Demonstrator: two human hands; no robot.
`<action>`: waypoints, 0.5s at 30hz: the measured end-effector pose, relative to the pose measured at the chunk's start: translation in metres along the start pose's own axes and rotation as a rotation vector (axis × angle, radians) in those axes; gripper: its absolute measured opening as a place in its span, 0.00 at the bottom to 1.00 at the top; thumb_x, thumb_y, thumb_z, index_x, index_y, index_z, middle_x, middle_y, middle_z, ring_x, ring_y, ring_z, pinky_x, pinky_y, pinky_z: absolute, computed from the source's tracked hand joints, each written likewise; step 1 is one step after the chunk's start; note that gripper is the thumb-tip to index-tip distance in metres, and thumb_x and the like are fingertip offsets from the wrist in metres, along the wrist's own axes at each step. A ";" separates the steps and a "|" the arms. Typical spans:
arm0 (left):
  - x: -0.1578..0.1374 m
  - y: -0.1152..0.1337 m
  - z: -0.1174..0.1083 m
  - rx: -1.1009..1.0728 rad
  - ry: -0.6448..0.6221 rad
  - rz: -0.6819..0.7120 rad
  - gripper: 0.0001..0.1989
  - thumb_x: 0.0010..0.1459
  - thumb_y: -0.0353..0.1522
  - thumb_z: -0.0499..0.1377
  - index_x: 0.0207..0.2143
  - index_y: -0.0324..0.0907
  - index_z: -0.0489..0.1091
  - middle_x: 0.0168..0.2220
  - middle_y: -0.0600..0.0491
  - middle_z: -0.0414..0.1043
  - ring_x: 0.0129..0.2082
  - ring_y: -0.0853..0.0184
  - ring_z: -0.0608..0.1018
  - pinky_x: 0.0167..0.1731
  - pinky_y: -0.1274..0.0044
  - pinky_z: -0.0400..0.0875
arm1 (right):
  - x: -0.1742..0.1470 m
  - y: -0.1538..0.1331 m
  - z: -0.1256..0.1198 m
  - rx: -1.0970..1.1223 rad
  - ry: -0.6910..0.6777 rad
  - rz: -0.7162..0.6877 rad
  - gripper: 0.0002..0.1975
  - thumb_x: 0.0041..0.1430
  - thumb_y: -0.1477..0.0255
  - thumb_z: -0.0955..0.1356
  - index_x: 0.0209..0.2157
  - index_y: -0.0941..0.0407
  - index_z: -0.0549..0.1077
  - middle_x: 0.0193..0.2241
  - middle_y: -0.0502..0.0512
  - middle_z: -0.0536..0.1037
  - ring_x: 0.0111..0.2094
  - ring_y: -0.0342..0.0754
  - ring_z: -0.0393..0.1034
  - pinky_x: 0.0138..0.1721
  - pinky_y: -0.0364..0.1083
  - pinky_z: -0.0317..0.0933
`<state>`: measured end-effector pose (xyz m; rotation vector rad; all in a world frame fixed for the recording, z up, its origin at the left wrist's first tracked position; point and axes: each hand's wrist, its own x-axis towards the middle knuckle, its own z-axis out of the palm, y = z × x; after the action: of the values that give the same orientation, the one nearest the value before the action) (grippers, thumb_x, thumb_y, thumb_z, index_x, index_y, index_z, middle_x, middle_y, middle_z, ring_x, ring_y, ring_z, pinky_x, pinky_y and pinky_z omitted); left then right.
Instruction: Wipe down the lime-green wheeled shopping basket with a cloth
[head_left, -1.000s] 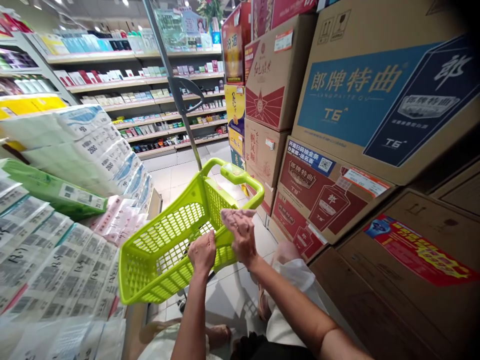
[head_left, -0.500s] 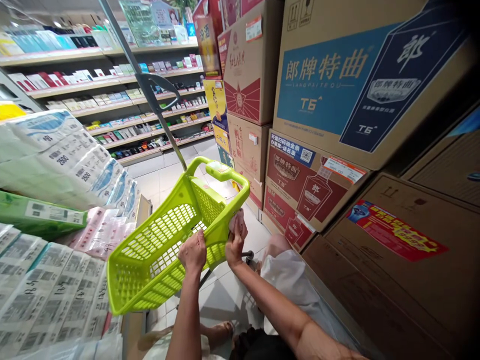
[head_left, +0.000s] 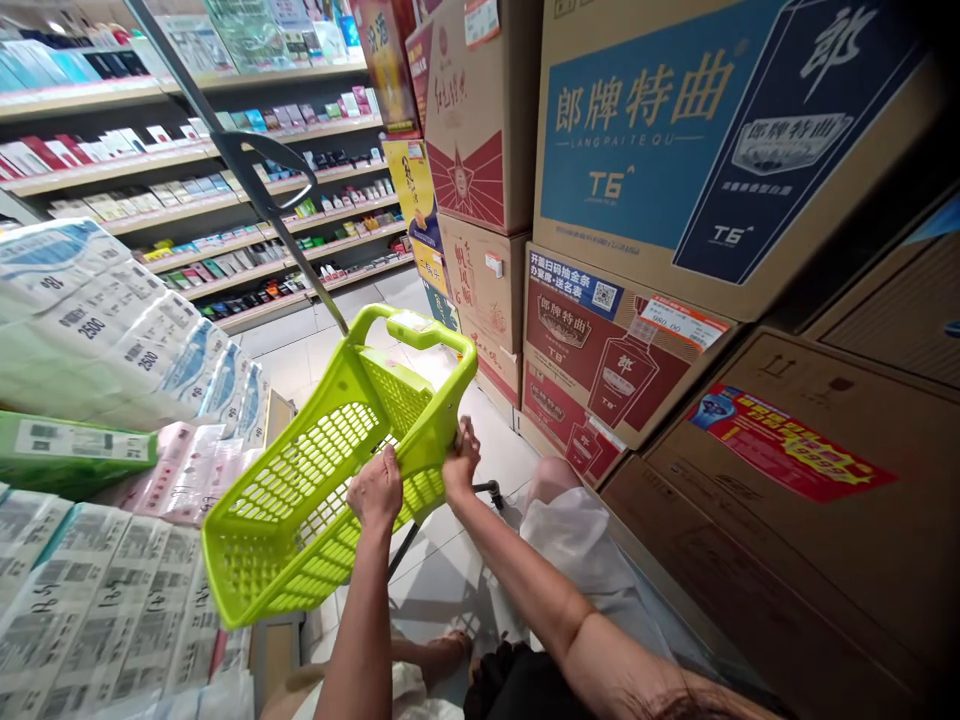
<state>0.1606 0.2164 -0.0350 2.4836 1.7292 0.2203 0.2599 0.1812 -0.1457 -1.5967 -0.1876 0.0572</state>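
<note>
A lime-green plastic shopping basket [head_left: 300,545] with lattice sides tilts in front of me, a dark wheeled frame [head_left: 491,490] showing below it. My left hand [head_left: 376,487] is closed over the near top rim. At the basket's right end, just below its handle [head_left: 427,335], my right hand [head_left: 461,458] has its fingers curled against the outer wall; what lies inside them is hidden. Behind the basket a grey pole [head_left: 191,90] with a loop grip [head_left: 277,165] slants up to the left. No goods show inside the basket.
Stacked cartons [head_left: 630,150] wall off the right side. On the left are wrapped tissue packs [head_left: 97,310] and a green pack [head_left: 75,450]. Shelves of small boxes [head_left: 195,190] stand at the back. White floor tiles [head_left: 292,365] run between. A white plastic bag [head_left: 570,530] lies near my right arm.
The view has shifted slightly, so basket and hands sit a little further left. My right hand is slightly lower on the basket's end; the pale pinkish thing at its fingers no longer shows.
</note>
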 end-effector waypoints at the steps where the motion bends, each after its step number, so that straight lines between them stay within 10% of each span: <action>1: 0.002 0.001 0.000 -0.004 -0.003 -0.002 0.32 0.70 0.46 0.36 0.39 0.44 0.77 0.44 0.43 0.80 0.43 0.58 0.78 0.37 0.72 0.62 | 0.004 -0.007 0.005 -0.027 0.026 -0.070 0.30 0.61 0.78 0.57 0.65 0.59 0.64 0.61 0.64 0.70 0.64 0.53 0.60 0.65 0.55 0.58; 5: 0.006 0.001 -0.001 -0.021 -0.014 -0.021 0.32 0.70 0.47 0.36 0.40 0.44 0.77 0.45 0.41 0.79 0.44 0.56 0.78 0.39 0.71 0.64 | 0.006 -0.011 0.024 -0.127 0.099 -0.285 0.37 0.55 0.83 0.56 0.68 0.61 0.58 0.66 0.68 0.63 0.67 0.54 0.55 0.65 0.59 0.56; 11: 0.013 -0.004 0.002 -0.038 -0.008 -0.031 0.33 0.70 0.48 0.35 0.40 0.44 0.77 0.45 0.42 0.80 0.43 0.56 0.78 0.38 0.71 0.64 | -0.021 0.024 0.044 -0.264 0.152 -0.077 0.34 0.56 0.84 0.57 0.66 0.67 0.59 0.61 0.75 0.67 0.64 0.59 0.61 0.58 0.59 0.65; 15: 0.016 -0.005 0.002 -0.015 -0.009 -0.033 0.34 0.70 0.48 0.34 0.40 0.45 0.77 0.44 0.42 0.80 0.44 0.56 0.78 0.39 0.71 0.65 | -0.031 0.000 0.055 -0.298 0.087 -0.193 0.36 0.57 0.85 0.58 0.68 0.62 0.58 0.66 0.73 0.60 0.69 0.58 0.53 0.63 0.59 0.60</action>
<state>0.1612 0.2331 -0.0366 2.4403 1.7566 0.2177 0.2207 0.2302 -0.1505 -1.8654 -0.2915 -0.1981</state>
